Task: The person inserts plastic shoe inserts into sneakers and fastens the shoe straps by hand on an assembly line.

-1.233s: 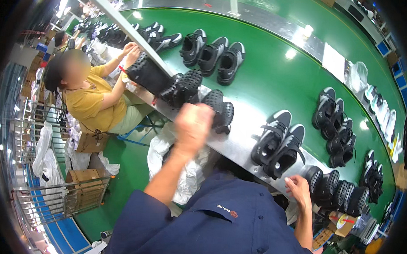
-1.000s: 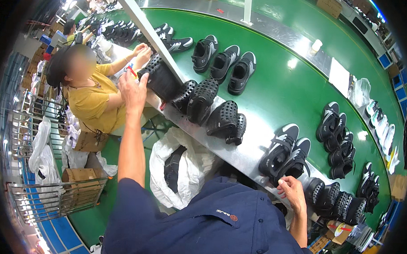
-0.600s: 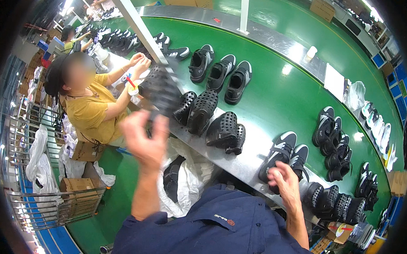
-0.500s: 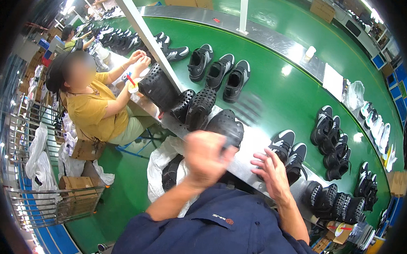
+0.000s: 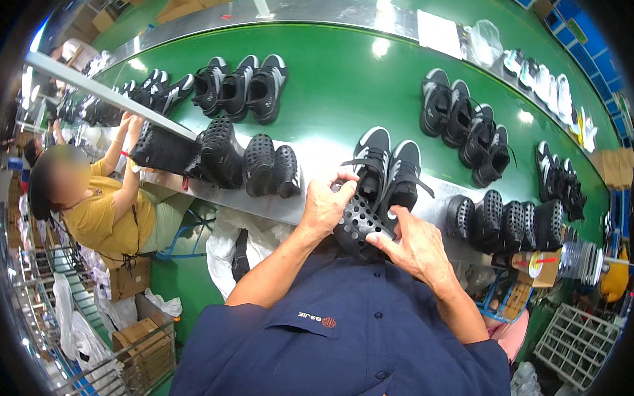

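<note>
A black shoe-shaped form (image 5: 358,226), dotted with round holes, is held tilted between my two hands close to my chest. My left hand (image 5: 325,204) grips its upper left side, thumb and fingers bent around the edge. On the lower right, my right hand (image 5: 421,249) presses a thumb on the holed surface, its other fingers curled at the far side. Just beyond stand two black sneakers with grey toes, the left sneaker (image 5: 374,157) and the right sneaker (image 5: 404,174), laces loose. The form partly covers their heel ends.
More holed forms stand along the metal ledge, some at left (image 5: 259,164) and some at right (image 5: 487,221). Sneakers (image 5: 233,90) sit in groups on the green belt (image 5: 335,73). A co-worker in a yellow shirt (image 5: 114,215) sits at left, beside a wire cart (image 5: 144,356).
My view has swung right. The left hand, blurred near the forms before, and the right hand, open and empty before, have now closed on a holed form before the sneaker pair.
</note>
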A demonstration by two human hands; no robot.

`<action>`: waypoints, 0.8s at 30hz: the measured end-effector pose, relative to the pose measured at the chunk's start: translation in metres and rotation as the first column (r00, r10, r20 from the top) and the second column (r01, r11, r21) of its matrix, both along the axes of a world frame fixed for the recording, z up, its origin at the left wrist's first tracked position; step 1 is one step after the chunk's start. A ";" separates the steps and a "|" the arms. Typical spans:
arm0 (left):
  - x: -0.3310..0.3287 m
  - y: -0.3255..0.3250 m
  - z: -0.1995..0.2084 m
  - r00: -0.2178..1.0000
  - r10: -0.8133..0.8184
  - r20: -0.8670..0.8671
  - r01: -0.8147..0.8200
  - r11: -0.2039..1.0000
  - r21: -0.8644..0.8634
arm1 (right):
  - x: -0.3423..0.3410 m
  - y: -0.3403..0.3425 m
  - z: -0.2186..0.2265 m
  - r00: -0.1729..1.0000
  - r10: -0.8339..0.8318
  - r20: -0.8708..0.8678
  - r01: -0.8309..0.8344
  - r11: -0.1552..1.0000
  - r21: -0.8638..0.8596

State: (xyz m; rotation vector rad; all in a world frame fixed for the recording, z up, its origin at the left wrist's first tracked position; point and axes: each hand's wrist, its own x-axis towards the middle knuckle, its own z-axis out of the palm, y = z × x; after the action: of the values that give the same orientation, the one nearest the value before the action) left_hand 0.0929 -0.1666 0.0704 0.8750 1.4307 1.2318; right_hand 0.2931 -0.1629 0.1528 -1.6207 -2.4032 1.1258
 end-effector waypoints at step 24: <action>0.012 0.078 -0.074 0.525 -0.394 -0.755 0.738 0.653 0.172 | -0.008 0.035 -0.054 0.929 -0.009 0.370 -0.017 0.998 0.068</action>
State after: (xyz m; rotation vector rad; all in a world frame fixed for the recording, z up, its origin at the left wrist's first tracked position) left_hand 0.1049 -0.0881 -0.0041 2.1446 1.1362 0.7295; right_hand 0.2854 -0.1284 0.0989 -1.9562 -2.6267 0.7800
